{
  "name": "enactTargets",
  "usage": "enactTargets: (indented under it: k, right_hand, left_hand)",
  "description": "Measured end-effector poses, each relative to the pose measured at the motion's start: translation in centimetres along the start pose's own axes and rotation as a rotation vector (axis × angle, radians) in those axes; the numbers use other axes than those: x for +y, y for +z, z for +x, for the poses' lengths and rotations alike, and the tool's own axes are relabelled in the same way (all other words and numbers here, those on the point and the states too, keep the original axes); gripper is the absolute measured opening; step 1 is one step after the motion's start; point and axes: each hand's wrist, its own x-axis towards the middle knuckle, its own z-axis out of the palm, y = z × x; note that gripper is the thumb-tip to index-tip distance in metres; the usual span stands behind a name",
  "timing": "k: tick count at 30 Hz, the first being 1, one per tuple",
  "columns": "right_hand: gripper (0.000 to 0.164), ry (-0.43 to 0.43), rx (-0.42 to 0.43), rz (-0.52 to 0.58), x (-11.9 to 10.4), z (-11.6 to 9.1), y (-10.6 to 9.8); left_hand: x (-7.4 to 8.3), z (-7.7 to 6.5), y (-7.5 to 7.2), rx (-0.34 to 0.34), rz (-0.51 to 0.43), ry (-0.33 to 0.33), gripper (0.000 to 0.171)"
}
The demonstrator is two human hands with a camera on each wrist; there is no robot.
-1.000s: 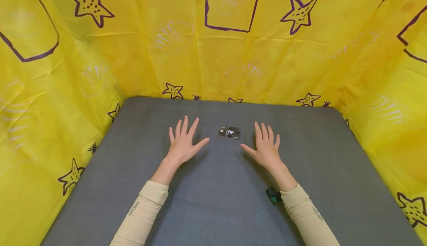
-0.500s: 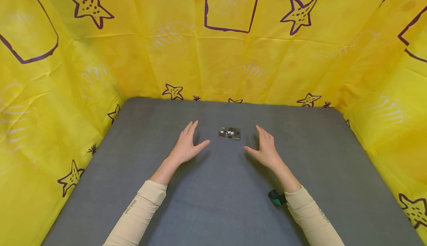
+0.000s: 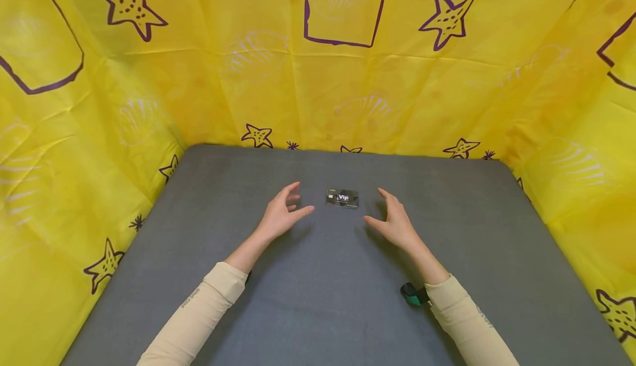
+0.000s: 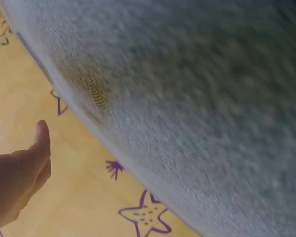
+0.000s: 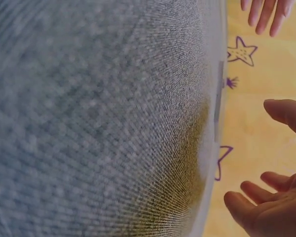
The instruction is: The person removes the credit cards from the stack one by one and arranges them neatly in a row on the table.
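Observation:
A dark card [image 3: 342, 198] with "Vip" printed on it lies flat on the grey cloth-covered table [image 3: 328, 288], between the two hands. To its left my left hand [image 3: 280, 215] hovers with bent, relaxed fingers and the thumb pointing toward the card. On the other side my right hand [image 3: 395, 222] mirrors it, thumb and fingers spread apart. Neither hand touches the card or holds anything. In the left wrist view part of the left hand [image 4: 22, 173] shows at the edge; the right wrist view has the right hand [image 5: 274, 197] with loosely curved fingers.
Yellow fabric [image 3: 318, 90] printed with starfish and fish bones hangs behind the table and along both sides. A black and green band [image 3: 414, 294] sits at the right wrist by the beige sleeve [image 3: 467, 316].
Both hands were spread flat with straight fingers a second ago. They have since turned thumb-up and their fingers have bent. The card has stayed in place.

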Motion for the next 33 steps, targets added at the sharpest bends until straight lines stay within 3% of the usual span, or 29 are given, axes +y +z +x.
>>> enactTargets:
  k: [6,17,27,33]
  right_hand:
    - [0.079,0.001,0.002,0.044,0.2,0.3,0.1]
    - [0.074,0.078,-0.038,0.189,0.4,1.0,0.4]
    - [0.068,0.087,-0.045,0.143,0.4,1.8,1.0]
    - [0.065,0.072,-0.033,0.123,0.4,2.5,1.4]
  left_hand:
    - [0.3,0.2,0.7,-0.023,-0.076,-0.057,0.075]
    - [0.0,1.1,1.9,-0.069,-0.083,-0.052,0.067]
    - [-0.4,1.9,2.5,-0.092,-0.043,-0.083,0.062]
    - [-0.7,2.6,2.8,-0.094,-0.003,-0.069,0.058]
